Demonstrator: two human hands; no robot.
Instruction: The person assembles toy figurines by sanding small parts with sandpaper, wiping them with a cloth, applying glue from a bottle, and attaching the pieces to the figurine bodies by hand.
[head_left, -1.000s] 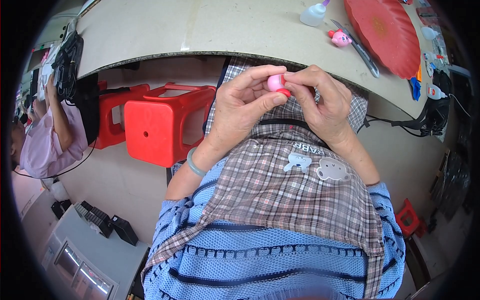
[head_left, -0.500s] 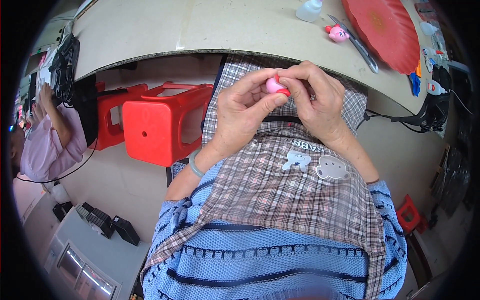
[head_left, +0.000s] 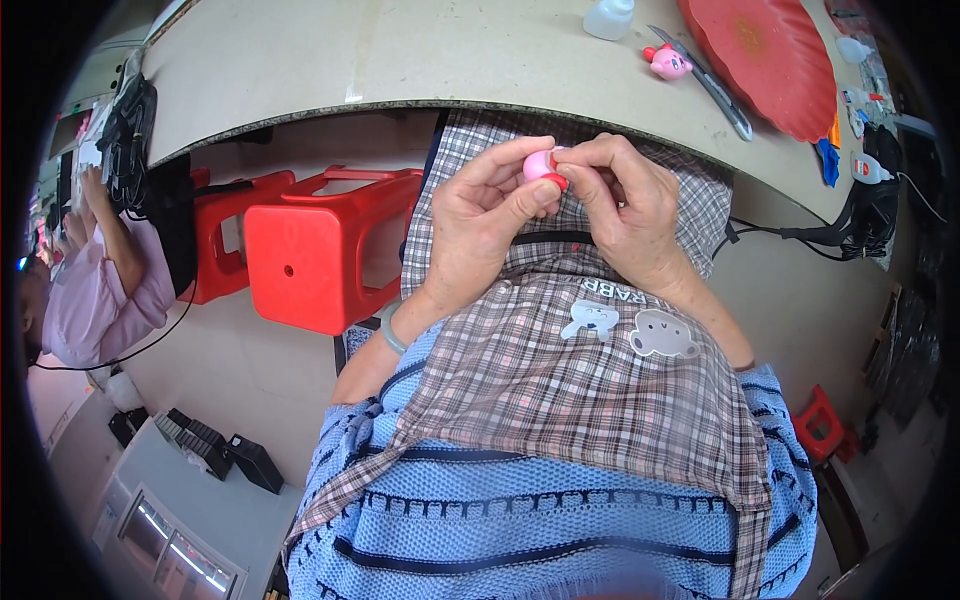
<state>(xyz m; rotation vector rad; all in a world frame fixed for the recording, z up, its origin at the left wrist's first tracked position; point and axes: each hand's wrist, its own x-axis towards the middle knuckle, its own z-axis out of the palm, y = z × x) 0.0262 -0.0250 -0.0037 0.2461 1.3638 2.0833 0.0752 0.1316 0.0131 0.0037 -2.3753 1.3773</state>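
A small round pink figurine with red parts is pinched between the thumb and fingers of my left hand. My right hand closes its thumb and index finger at the figurine's red side; its other fingers are curled. Both hands are above my lap, just before the table's near edge. Some of the figurine is hidden by my fingertips. A similar pink figurine with red feet lies on the table, beside a slim grey tool like a craft knife.
A large red scalloped tray lies on the table at the right. Near it stand a white bottle and another small bottle. Red stools are at the left, with a person in pink beyond.
Both hands have shifted slightly left with the figurine. My right fingertips have drawn back a little from it, so more of its pink body shows.
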